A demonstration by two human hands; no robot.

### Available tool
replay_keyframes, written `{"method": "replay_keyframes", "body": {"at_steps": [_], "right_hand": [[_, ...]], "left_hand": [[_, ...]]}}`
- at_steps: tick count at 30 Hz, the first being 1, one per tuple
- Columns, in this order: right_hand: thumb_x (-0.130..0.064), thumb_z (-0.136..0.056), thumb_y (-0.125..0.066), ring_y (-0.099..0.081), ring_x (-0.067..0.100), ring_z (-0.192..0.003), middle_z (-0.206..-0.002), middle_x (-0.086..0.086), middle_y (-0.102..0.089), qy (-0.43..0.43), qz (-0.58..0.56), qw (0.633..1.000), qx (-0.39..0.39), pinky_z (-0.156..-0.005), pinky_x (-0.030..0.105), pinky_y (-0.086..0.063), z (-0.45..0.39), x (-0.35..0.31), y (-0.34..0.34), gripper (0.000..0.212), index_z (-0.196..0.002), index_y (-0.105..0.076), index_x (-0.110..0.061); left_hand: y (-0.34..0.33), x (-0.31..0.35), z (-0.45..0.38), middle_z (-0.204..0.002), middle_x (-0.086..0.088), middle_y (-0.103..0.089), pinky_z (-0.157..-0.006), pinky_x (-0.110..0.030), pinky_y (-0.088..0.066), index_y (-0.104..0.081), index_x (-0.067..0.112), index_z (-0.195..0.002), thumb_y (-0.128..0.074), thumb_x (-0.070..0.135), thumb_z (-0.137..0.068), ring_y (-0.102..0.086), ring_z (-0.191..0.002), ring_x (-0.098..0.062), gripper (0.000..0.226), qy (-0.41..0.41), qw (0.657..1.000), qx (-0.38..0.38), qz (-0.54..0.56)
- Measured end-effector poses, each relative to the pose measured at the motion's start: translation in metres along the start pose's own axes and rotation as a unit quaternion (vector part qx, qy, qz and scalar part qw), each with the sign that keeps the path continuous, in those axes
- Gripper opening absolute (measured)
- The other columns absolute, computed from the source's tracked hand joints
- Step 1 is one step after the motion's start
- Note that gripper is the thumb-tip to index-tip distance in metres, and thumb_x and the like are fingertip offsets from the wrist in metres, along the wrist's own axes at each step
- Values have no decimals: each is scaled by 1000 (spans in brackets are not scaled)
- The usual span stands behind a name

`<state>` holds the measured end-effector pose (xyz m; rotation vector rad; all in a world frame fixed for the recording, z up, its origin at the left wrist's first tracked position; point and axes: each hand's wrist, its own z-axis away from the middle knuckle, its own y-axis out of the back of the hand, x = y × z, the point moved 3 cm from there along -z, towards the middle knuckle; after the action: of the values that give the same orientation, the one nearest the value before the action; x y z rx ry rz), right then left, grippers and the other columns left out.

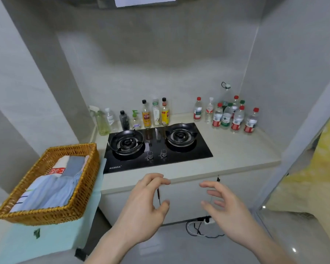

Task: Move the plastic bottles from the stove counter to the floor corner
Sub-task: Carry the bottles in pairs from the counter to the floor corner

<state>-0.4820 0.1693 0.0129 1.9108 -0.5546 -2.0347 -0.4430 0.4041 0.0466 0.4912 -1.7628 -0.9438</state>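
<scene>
Both hands, left grip (pixel 148 201) and right grip (pixel 224 203), hang open and empty, poised toward the plastic bottles (pixel 230 116) clustered on the counter (pixel 236 149).

A two-burner gas stove (pixel 157 144) is sitting in the middle of the stove counter (pixel 236 149), with a row of condiment and cleaning bottles (pixel 133 117) standing behind it along the back wall and a cluster of plastic water bottles (pixel 229 116) standing to its right, in the counter's back right corner. To the counter's left, a wicker basket (pixel 80 187) is resting on a box (pixel 51 237), with folded clothes (pixel 53 187) lying in it. Below the counter's front edge, both hands are hovering, the left hand (pixel 145 204) beside the right hand (pixel 225 208), above cables (pixel 198 227) lying on the floor (pixel 179 248).
</scene>
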Motion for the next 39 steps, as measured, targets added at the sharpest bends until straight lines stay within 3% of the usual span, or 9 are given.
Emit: {"method": "replay_keyframes", "body": {"at_steps": [8, 13, 20, 23, 27, 31, 34, 36, 39], "right_hand": [[-19, -93, -69, -52, -14, -120, -129, -34, -56, 5, 0, 1000, -9, -100, 15, -44, -112, 19, 41, 41, -115, -60, -52], [-22, -93, -68, -53, -13, -120, -130, -36, -54, -6, -9, 1000, 5, -101, 18, -45, -187, 20, 53, 38, -116, -60, -52], [-21, -93, -69, -53, -17, -115, -125, -38, -56, -10, -7, 999, 46, -94, 10, -44, -267, 19, 88, 37, -115, -62, -50], [-23, -93, -70, -56, -11, -117, -126, -39, -55, -22, -3, 998, 66, -99, 18, -47, -287, 31, 110, 37, -115, -62, -51], [-23, -93, -69, -56, -10, -119, -128, -37, -56, -31, 7, 996, 82, -102, 23, -47, -312, 45, 141, 37, -115, -61, -52], [-24, -93, -69, -55, -9, -121, -131, -35, -55, -36, 11, 996, 84, -104, 24, -47, -344, 63, 180, 38, -115, -60, -54], [-25, -93, -69, -52, -15, -119, -128, -34, -56, -35, 17, 997, 69, -100, 16, -44, -372, 80, 211, 38, -116, -59, -54], [-26, -94, -68, -50, -20, -116, -125, -33, -57, -32, 21, 998, 52, -92, 8, -41, -389, 90, 234, 37, -116, -59, -53], [-25, -94, -69, -52, -16, -116, -122, -33, -57, -29, 27, 999, 35, -88, 6, -41, -416, 108, 271, 36, -116, -59, -52]], "left_hand": [[-23, -21, -99, -132, 38, -34, -100, -5, -27, -50, 47, -121, -67, 35, -88, -36, -124, 12, 39, 32, 999, 4, -9], [-38, -47, -174, -136, 36, -34, -96, 2, -21, -51, 47, -126, -66, 35, -89, -29, -127, 15, 42, 35, 999, -4, -10], [-49, -49, -284, -134, 37, -32, -109, -15, -29, -51, 44, -128, -66, 34, -90, -33, -129, 6, 42, -8, 1000, -24, 7], [-59, -39, -326, -139, 33, -29, -110, -16, -30, -50, 43, -131, -66, 34, -90, -31, -130, 6, 45, -30, 999, -29, 13], [-78, -24, -372, -142, 29, -29, -106, -1, -18, -51, 39, -134, -68, 32, -89, -29, -129, 7, 49, -51, 998, -33, 10], [-103, -9, -414, -143, 28, -31, -116, -23, -30, -50, 43, -131, -68, 32, -87, -32, -135, -1, 49, -58, 998, -33, 13], [-125, 4, -446, -145, 28, -31, -117, -28, -31, -50, 45, -131, -67, 34, -87, -34, -137, -4, 49, -43, 999, -26, 12], [-140, 15, -465, -145, 29, -30, -115, -23, -29, -49, 46, -131, -67, 34, -87, -34, -135, 0, 50, -32, 999, -15, 15], [-163, 36, -494, -144, 28, -31, -113, -16, -24, -50, 44, -133, -69, 33, -86, -33, -135, 1, 52, -18, 1000, 0, 15]]}}
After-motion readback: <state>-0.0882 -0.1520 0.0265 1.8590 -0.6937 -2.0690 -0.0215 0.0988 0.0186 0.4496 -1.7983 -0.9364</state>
